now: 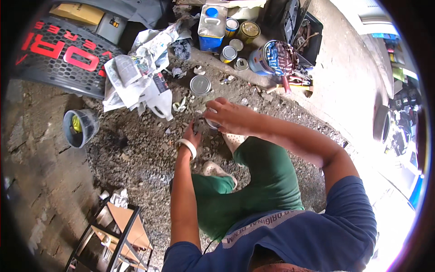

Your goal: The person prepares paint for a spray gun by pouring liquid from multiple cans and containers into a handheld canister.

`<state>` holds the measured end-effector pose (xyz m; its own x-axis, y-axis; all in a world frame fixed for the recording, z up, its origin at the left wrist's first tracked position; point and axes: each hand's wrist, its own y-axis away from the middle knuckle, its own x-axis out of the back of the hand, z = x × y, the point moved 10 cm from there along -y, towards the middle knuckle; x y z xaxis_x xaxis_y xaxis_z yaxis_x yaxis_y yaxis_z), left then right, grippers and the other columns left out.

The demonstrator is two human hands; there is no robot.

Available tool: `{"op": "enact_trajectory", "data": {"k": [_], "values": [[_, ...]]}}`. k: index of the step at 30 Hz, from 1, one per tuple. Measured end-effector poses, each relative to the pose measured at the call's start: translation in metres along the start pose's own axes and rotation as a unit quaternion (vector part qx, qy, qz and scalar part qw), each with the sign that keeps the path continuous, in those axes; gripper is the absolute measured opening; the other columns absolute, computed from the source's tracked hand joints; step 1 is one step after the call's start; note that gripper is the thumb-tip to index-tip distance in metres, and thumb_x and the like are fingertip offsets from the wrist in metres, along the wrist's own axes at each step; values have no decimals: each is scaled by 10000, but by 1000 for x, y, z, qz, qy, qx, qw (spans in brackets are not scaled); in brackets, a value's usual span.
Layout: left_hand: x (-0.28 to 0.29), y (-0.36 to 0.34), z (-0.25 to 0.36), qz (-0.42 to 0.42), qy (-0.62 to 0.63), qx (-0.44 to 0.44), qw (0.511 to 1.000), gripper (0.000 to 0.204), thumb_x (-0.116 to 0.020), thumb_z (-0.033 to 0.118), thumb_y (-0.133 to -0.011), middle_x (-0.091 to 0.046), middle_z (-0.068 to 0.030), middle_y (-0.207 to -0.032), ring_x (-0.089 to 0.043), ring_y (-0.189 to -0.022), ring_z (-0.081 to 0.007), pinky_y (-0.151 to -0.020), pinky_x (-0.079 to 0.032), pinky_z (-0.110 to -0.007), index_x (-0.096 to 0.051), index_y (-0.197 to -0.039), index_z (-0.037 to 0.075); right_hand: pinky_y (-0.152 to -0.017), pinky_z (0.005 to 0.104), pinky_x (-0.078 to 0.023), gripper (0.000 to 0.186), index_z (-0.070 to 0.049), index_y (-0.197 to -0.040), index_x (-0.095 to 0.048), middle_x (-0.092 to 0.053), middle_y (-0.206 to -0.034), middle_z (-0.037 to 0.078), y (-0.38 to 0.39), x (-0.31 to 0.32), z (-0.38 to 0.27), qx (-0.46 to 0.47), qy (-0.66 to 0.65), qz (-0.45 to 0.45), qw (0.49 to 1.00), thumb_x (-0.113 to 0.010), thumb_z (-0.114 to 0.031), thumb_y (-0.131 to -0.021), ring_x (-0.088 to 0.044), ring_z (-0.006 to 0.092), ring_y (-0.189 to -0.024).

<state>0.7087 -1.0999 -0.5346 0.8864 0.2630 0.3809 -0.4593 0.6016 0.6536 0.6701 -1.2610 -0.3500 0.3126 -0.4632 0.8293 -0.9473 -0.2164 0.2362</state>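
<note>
In front of my knees, my right hand [229, 114] reaches over a small round metal can [211, 123] with its fingers closed around the top and side. Most of the can is hidden beneath that hand. Close against it on the left is my left hand [192, 135], a white band [186, 148] at its wrist. Its fingers are bent around a small dark piece, too small to name. Just beyond both hands, a closed silver-lidded can [200, 85] stands upright on the gravel.
A white plastic jug [161, 105] lies by crumpled newspaper [124, 75]. Far off are a blue-capped metal canister [212, 29], several paint cans and a bucket with cloths [267, 58]. A grey tub [80, 128] sits left; a black-framed rack [118, 231] is near left.
</note>
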Motion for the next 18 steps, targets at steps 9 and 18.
{"op": "enact_trajectory", "data": {"k": [9,18], "values": [[42,-47,-67,139,17,-44,989,642,-607,96,-914,-605,-252,-1309,-615,-1150,-403,-964,-480,-445,-379,-1514,80,-995,488,-525,603,-109,-1470,-461,-531,-1425,118,129,3,300,-222,-632,377,640,-447,-515,-1024,-588,253,-1217],[74,-59,-73,155,63,-32,985,631,-582,109,-896,-677,-199,-1115,-677,-859,-329,-775,-530,-428,-382,-1493,68,-901,457,-552,616,3,-1272,-570,-654,-1171,118,208,-12,419,-397,-508,493,584,-477,-550,-1018,-661,275,-1016]]}}
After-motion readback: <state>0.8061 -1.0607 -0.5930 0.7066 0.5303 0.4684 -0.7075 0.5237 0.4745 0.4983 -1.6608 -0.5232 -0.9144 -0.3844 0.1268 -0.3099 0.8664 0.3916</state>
